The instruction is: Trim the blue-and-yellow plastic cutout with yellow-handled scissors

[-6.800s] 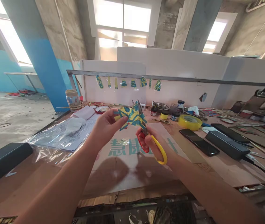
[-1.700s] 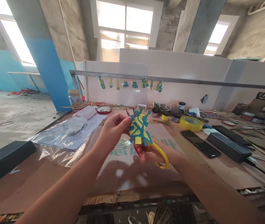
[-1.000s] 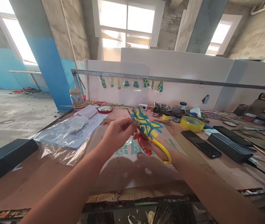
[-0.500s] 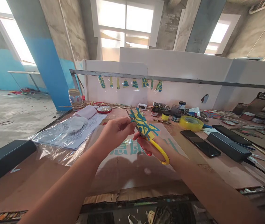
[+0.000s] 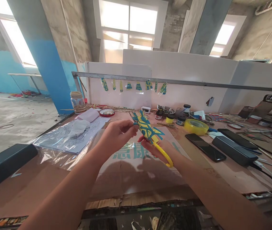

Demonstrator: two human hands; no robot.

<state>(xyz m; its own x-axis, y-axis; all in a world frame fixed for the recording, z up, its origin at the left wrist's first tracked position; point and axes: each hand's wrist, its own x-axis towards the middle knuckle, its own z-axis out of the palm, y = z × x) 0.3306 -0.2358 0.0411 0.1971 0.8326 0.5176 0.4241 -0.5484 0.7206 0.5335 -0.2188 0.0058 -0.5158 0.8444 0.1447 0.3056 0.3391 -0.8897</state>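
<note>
Cutout (image 5: 146, 127), long axis slanting far-left to near-right, is being pinched at its left edge by the left hand (image 5: 120, 134); scissors (image 5: 162, 151) are being gripped by the right hand (image 5: 171, 149).

flat angular cutout (image 5: 144, 126) shows teal-blue and yellow in interlocked bands and pointed wedges; plain yellow tab (image 5: 155, 139) at its lower end. curved plastic scissors handle (image 5: 164, 155) is solid bright yellow. small glossy cutouts (image 5: 138, 86) along the grey metal rail (image 5: 186, 82) repeat blue and yellow. pale pinkish sheet (image 5: 136, 188) carries blocky teal-green characters (image 5: 139, 151). white paper sheet (image 5: 94, 132) bears dark line drawing. round tape roll (image 5: 195, 131): translucent yellow. flat rectangular phone (image 5: 205, 147): black.
</note>
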